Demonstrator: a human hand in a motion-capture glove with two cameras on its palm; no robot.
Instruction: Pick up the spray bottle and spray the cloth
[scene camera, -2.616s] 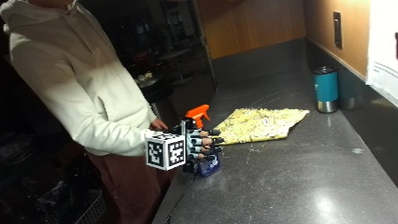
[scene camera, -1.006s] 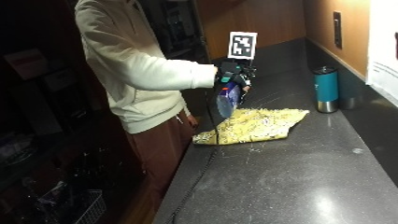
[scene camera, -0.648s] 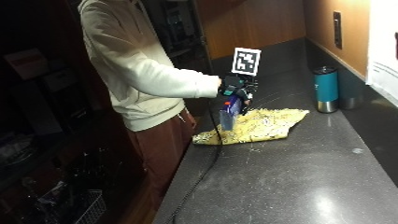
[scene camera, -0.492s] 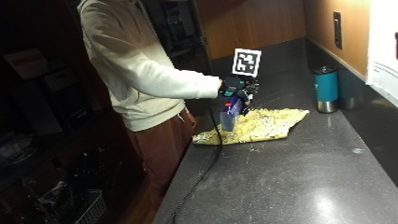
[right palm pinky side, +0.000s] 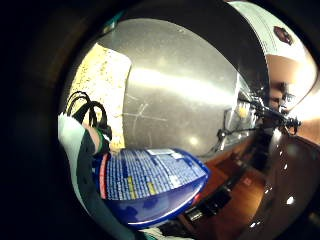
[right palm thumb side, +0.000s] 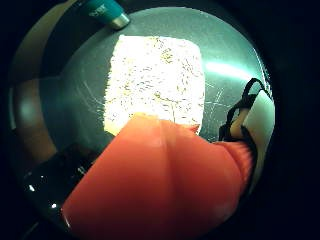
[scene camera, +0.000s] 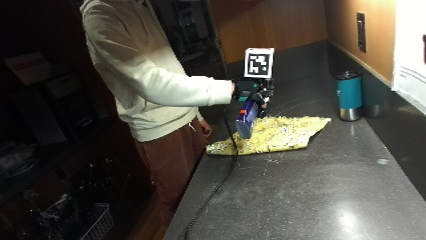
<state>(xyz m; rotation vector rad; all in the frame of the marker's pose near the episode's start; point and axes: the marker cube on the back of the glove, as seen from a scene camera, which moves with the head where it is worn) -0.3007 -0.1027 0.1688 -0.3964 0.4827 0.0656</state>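
Note:
My gloved right hand (scene camera: 250, 92) grips a blue spray bottle (scene camera: 245, 120) in the air above the near end of the yellow patterned cloth (scene camera: 279, 134), which lies flat on the dark counter (scene camera: 319, 195). The bottle hangs tilted, its blue body below the hand. In the little finger side palm view the bottle's blue labelled body (right palm pinky side: 150, 185) sits close to the palm. In the thumb side palm view its orange spray head (right palm thumb side: 160, 185) fills the foreground, with the cloth (right palm thumb side: 155, 80) spread beneath it.
A teal tumbler (scene camera: 349, 95) stands on the counter beyond the cloth, near the wall. A black cable (scene camera: 213, 190) trails along the counter's front edge. The person's bare left hand (scene camera: 205, 128) hangs by the counter edge.
The hand lifted the bottle off the counter's front part and carried it up over the cloth. Over the last second it lowered slightly and has held almost still since.

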